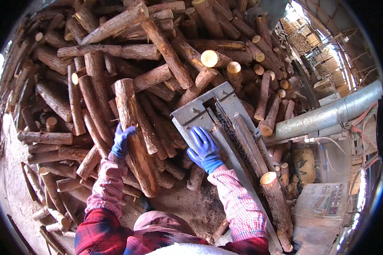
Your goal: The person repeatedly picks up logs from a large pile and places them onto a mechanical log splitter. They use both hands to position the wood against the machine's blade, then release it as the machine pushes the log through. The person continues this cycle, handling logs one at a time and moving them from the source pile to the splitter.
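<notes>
My left hand point(123, 141), in a blue glove, grips the left side of a thick log point(134, 127) with partly stripped bark. The log slants over the pile, its lower end toward me. My right hand point(205, 149), also gloved in blue, lies on or just above the side plate of a grey metal chain conveyor point(193, 111). Its fingers are stretched out, with nothing held in them. Along the conveyor's trough runs a dark chain point(234, 135). One barked log point(276, 204) lies lengthwise along the conveyor's near part.
A large heap of logs point(110, 51) spreads across the far side and left. At right, a thick metal pipe point(327, 111) slants above machinery, with a control box point(321, 199) nearer me. Loose sticks point(51, 212) lie on the floor point(12, 170) at left.
</notes>
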A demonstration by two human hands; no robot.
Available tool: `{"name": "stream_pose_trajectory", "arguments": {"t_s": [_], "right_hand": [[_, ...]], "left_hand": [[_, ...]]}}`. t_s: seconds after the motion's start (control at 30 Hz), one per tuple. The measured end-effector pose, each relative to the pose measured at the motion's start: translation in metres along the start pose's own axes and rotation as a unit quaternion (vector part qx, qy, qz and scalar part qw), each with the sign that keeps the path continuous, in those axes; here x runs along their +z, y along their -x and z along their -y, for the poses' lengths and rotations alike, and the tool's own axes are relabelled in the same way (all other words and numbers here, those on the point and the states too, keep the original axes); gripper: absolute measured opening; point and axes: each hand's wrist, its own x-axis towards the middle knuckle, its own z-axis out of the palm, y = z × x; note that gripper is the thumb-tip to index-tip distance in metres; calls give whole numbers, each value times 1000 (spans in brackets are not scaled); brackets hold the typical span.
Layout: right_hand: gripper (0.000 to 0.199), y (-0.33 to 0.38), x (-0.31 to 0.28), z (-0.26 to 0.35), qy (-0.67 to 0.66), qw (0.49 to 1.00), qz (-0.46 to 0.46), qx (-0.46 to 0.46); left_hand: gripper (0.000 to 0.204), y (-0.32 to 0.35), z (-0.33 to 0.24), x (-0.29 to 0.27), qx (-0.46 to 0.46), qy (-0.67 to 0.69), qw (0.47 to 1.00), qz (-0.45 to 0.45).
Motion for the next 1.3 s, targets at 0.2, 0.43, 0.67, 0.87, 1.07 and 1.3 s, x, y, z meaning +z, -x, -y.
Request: {"name": "stream_pose_trajectory", "arguments": {"t_s": [0.2,0.43,0.67,0.87,1.07,1.3], "right_hand": [[109,77,-9,91,-260,965,5,12],[103,189,-54,124,-766,612,31,194],[73,194,-207,-37,-693,710,-107,60],[99,263,-182,-157,-102,971,60,207],[101,300,-165,-150,17,961,147,232],[89,259,-179,-151,-36,983,-104,146]], "left_hand": [[53,103,-32,60,14,84,996,37],[42,139,-62,150,153,-46,983,93],[81,255,-100,319,182,-67,972,134],[89,290,-11,180,-54,-273,959,54],[69,464,104,-56,-203,-409,855,-246],[45,506,146,-114,-399,-560,725,-42]]}}
